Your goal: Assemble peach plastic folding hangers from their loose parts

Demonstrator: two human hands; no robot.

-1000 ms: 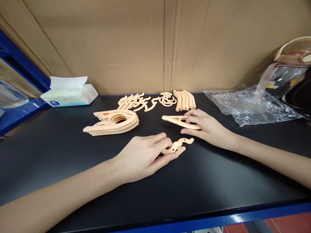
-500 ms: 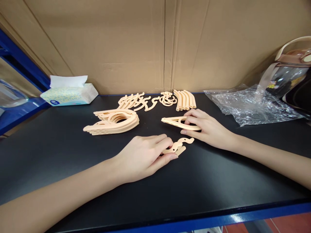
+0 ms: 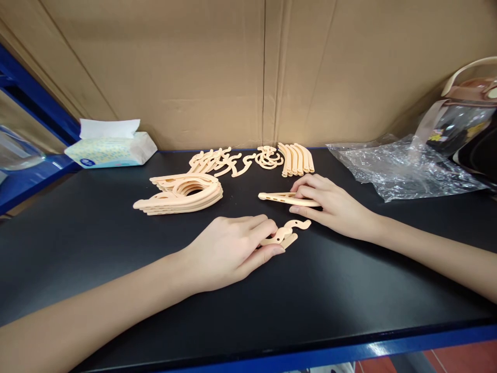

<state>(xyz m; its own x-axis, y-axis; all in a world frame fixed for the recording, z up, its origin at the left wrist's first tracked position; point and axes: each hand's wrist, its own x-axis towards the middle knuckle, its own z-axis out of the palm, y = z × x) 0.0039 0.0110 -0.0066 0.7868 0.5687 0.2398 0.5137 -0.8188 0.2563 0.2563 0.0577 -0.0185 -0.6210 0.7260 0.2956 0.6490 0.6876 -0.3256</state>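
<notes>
My left hand (image 3: 236,248) is closed, thumb and fingers around small beige plastic hanger pieces (image 3: 280,235). One has a wavy end with a small hole, and another wavy end (image 3: 298,224) sticks out beyond it. The parts inside the palm are hidden. A little farther back, my right hand (image 3: 322,199) pinches a beige hanger arm (image 3: 275,198) between thumb and fingers. That arm is turned so a row of slots along its edge faces me. To the left lies a stack of beige folding hangers (image 3: 180,196).
Along the back lie loose slim hanger arms (image 3: 209,159), wavy hook pieces (image 3: 268,157) and a row of curved arms (image 3: 296,159). A tissue pack (image 3: 112,149) sits back left. Crumpled clear plastic (image 3: 399,166) and a bottle (image 3: 462,122) are at the right. Cardboard (image 3: 174,67) stands behind.
My right hand has rolled the hanger arm over, from its open triangular side showing to its slotted edge showing. My left hand stays nearly still.
</notes>
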